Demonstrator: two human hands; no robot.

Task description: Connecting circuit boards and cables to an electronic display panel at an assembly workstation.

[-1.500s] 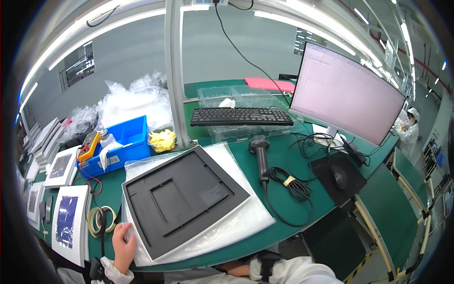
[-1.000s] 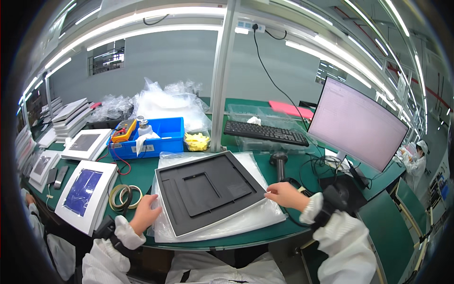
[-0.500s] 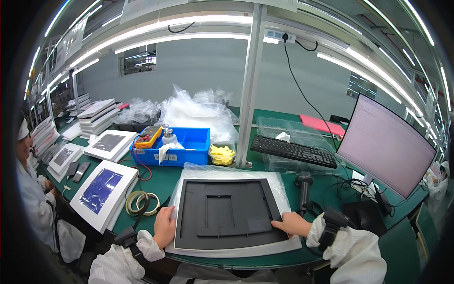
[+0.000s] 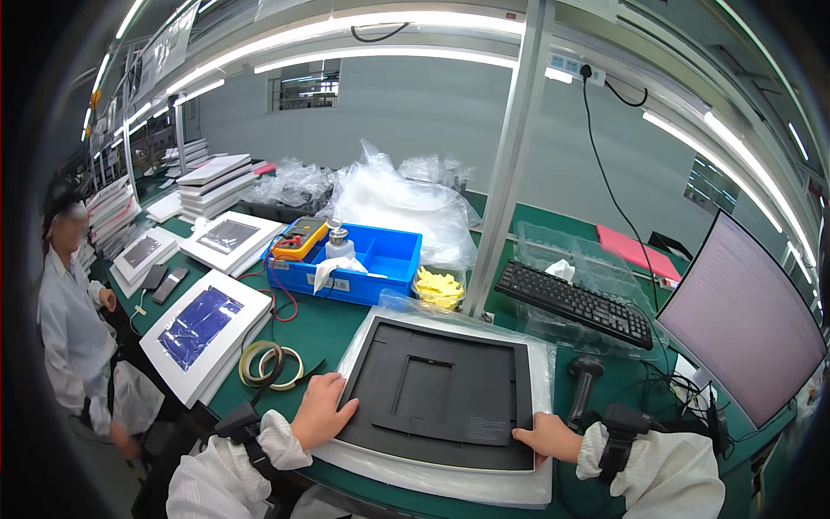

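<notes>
A black rectangular panel [image 4: 484, 389] with a thin silvery rim lies face up in front of me. It has a raised plate and a smaller rectangular recess in its middle. Under it is a white padded sheet [image 4: 415, 474] with clear plastic film around it. My left hand [image 4: 323, 412] grips the panel's left edge, its thumb over the rim. At the lower right edge my right hand [image 4: 550, 438] holds the panel with the thumb on top; its other fingers are mostly hidden.
Left of the panel lie tape rolls [image 4: 270, 365] and white framed panels [image 4: 205, 336]. Behind stand a blue bin [image 4: 354, 285] with a multimeter [image 4: 300, 239], and a tub of yellow pieces [image 4: 439, 287]. A scanner [image 4: 584, 389], keyboard [image 4: 575, 303] and monitor [image 4: 748, 320] are rightward. A co-worker [image 4: 73, 329] is at far left.
My view has swung, so the scene sits differently. The panel is turned slightly clockwise in view. My left thumb now reaches over its edge. The co-worker has shifted, one arm hanging lower.
</notes>
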